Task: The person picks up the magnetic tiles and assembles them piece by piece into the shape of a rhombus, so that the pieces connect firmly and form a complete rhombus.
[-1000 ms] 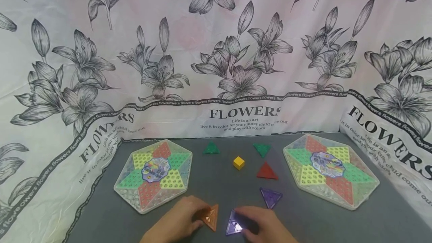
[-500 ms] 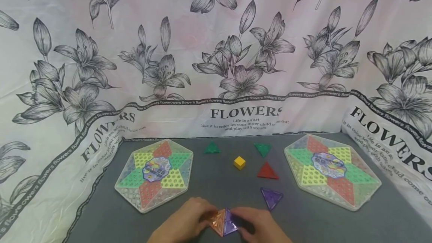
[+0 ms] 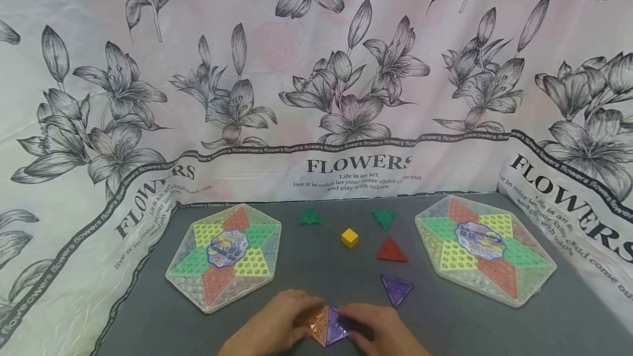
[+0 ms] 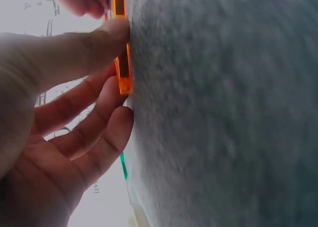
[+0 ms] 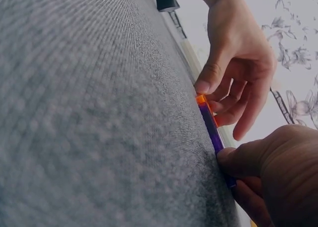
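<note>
Head view, bottom centre: the left hand (image 3: 269,329) pinches an orange triangle tile (image 3: 316,326) flat on the desk (image 3: 445,323), edge to edge with the purple triangle tile (image 3: 336,327) pinched by the right hand (image 3: 383,331). Joining looks nearly complete; next, probably, a careful release.

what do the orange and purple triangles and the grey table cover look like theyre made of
Orange triangle and purple triangle: likely hard translucent plastic, glossy; light glows through them and their edges look crisp. Grey table cover: seems to be felt or a similar matte fabric; the wrist views show a fuzzy, fibrous, unreflective surface.
</note>
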`<state>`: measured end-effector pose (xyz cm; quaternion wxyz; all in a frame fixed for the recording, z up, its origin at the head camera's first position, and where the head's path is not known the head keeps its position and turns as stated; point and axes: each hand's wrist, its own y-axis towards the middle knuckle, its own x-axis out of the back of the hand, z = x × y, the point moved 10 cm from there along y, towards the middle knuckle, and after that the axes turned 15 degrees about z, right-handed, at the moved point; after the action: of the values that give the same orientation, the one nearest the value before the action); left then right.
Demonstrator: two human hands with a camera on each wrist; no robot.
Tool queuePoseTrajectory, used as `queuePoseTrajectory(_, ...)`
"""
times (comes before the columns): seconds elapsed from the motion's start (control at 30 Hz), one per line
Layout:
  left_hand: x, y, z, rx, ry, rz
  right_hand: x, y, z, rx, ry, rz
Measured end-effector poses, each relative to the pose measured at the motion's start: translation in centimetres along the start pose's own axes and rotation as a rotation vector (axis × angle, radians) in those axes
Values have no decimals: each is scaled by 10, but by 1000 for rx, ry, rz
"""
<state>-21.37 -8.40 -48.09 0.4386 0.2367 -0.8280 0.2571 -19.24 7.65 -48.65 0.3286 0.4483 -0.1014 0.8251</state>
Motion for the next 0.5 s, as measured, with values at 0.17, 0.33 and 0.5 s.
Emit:
queuePoseTrajectory(0.17, -2, 1, 2, 22, -13, 13, -1, 0, -1, -3, 23, 7)
queuePoseTrajectory(0.33, -2, 1, -1, 29, 8, -6, -1, -1, 0, 15, 7, -9)
queuePoseTrajectory(0.5, 0, -1, -6, 0, 32, -30, -2, -1, -1, 18, 5, -25)
